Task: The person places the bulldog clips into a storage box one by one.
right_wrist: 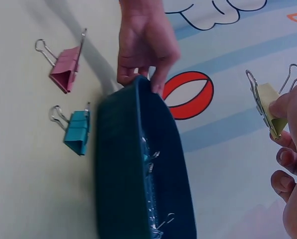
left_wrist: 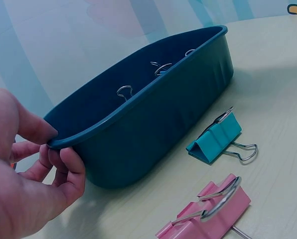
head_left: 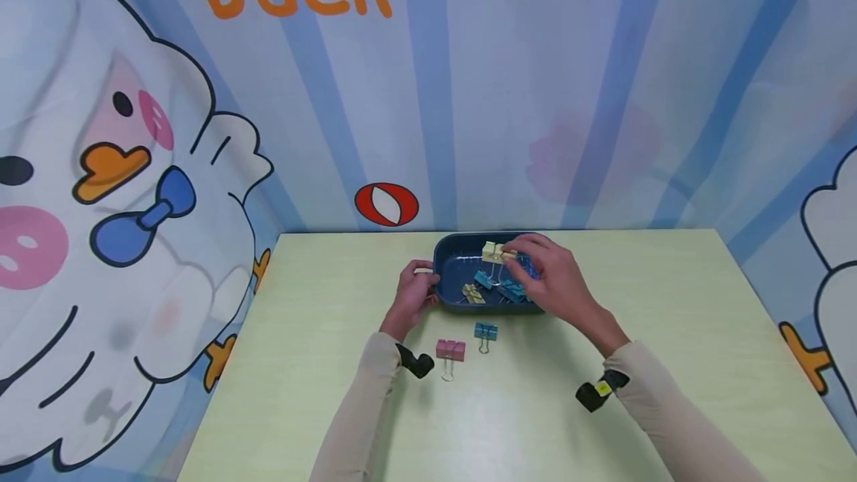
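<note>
Just below centre of head view, left hand (head_left: 411, 294) pinches left rim of dark blue tray (head_left: 492, 309), thumb inside, curled fingers outside. Right hand (head_left: 557, 283), over tray's right end, pinches pale yellow clip (head_left: 492, 253). More clips (head_left: 512, 291), blue and yellow, in tray; pink clip (head_left: 451, 350), teal clip (head_left: 486, 331) on table (head_left: 268, 363), lower centre.

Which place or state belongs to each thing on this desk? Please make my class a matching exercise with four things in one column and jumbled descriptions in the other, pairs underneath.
Things
1. Pink clip
2. Left hand
3. Right hand
4. Tray

Descriptions
A. Pinches a yellow clip
B. Has several clips lying inside
C. Grips the tray's rim
D. Lies on the table, outside the tray

Pairs: 1-D; 2-C; 3-A; 4-B
</note>
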The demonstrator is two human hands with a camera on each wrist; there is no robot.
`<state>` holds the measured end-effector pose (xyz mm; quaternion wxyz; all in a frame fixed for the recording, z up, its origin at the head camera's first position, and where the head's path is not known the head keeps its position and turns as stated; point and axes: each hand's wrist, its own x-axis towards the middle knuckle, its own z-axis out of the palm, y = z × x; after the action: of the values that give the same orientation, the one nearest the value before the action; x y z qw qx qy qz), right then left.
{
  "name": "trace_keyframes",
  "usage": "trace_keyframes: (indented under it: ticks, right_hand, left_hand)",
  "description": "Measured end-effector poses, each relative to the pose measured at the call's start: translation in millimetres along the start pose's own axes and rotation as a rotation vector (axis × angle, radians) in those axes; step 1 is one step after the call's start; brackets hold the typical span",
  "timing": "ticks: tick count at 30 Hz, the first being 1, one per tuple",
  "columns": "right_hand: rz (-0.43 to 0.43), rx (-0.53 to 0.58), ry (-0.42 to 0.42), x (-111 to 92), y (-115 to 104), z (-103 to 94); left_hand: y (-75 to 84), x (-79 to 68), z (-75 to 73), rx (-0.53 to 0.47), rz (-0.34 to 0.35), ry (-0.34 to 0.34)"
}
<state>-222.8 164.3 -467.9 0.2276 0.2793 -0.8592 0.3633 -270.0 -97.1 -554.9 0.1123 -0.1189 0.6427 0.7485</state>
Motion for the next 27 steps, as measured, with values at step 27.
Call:
trace_keyframes:
  ticks: [27]
  right_hand:
    - [0.145,-0.029,0.028,25.7,30.3,0.6]
  left_hand:
    - [-0.6,-0.1,0.0,0.016,-0.013,0.003]
